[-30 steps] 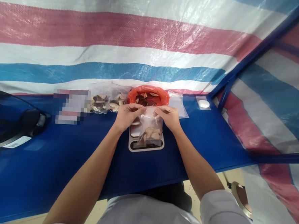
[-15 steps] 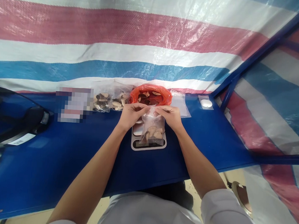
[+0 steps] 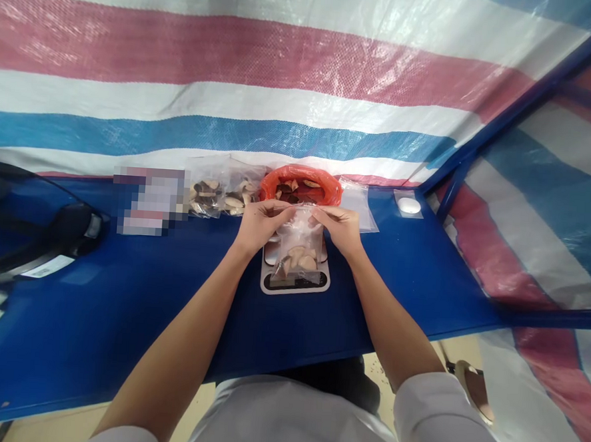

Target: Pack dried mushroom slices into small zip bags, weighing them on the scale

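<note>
A clear bag (image 3: 300, 238) is in front of the person, over the white scale (image 3: 296, 290). The left hand (image 3: 260, 227) pinches the bag's top edge near one corner, with thumb and fingers pressed together. The right hand (image 3: 342, 228) pinches the same edge near the other corner.

The bag's long way runs from the two hands back toward the person's body. Its top points away from the person, to the red bag (image 3: 298, 173). Its bottom points at the person and hangs over the scale's dark front strip. I cannot tell if the bag touches the scale. Pale slices (image 3: 300, 257) sit in a bunch at the bottom end.

The red bag is just past the hands, with dark and pale pieces inside. Two full clear bags (image 3: 221, 196) are on the left of it, on the blue table (image 3: 412, 275).
</note>
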### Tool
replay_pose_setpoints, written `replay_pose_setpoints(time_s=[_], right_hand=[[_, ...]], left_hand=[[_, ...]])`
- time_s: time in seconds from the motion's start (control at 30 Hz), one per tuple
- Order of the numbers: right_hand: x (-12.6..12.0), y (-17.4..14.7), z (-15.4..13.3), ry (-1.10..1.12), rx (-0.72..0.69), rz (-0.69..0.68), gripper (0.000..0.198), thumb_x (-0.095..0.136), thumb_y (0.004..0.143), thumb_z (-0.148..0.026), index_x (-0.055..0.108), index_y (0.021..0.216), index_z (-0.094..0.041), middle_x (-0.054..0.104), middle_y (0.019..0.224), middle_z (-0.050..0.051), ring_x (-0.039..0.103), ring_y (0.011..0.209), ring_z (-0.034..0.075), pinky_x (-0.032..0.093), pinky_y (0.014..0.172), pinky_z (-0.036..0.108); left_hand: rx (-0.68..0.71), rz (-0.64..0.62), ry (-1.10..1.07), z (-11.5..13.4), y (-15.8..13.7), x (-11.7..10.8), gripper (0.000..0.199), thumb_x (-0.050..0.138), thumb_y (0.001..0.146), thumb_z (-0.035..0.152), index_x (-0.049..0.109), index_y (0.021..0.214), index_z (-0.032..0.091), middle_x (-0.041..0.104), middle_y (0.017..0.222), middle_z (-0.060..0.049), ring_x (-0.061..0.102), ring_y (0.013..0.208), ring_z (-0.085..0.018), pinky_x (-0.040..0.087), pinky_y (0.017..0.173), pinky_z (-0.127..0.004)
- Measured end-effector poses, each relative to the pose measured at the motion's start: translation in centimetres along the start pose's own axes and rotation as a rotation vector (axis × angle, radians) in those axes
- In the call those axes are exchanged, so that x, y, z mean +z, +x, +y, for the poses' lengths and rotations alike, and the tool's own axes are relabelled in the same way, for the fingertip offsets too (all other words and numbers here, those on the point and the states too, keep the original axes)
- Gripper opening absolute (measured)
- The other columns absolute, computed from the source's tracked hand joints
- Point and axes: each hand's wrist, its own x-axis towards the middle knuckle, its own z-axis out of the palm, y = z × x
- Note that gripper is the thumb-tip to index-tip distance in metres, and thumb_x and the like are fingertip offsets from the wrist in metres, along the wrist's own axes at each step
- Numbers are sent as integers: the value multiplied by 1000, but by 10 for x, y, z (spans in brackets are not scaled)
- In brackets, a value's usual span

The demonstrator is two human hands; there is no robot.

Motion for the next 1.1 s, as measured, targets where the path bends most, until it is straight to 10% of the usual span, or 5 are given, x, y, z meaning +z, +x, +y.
replay_pose_setpoints(time_s=[0.47, 0.9, 1.1], right_hand=[[-3, 2, -7, 49, 108, -36, 43, 79, 70, -62, 75, 72, -19, 76, 74, 4, 69, 58, 15, 54, 50, 25], [15, -1, -14, 120, 156, -231, 48, 81, 75, -41, 69, 120, -27, 77, 106, 2, 76, 80, 17, 62, 58, 25], [42, 14, -17, 11, 95, -228, 30, 75, 79, -36, 75, 105, -21, 79, 99, 6, 75, 77, 19, 63, 62, 28]], left_hand=[[-242, -147, -227, 5, 2, -18, 42, 90, 60, 53, 80, 78, 16, 76, 76, -7, 68, 69, -17, 57, 69, -29], [-93, 71, -199, 28, 2, -38, 36, 82, 68, 51, 78, 71, 15, 73, 74, -6, 64, 65, -17, 56, 62, -30], [14, 101, 110, 35, 4, -72, 41, 73, 77, 55, 79, 90, 17, 78, 87, -7, 71, 77, -22, 60, 76, -34]])
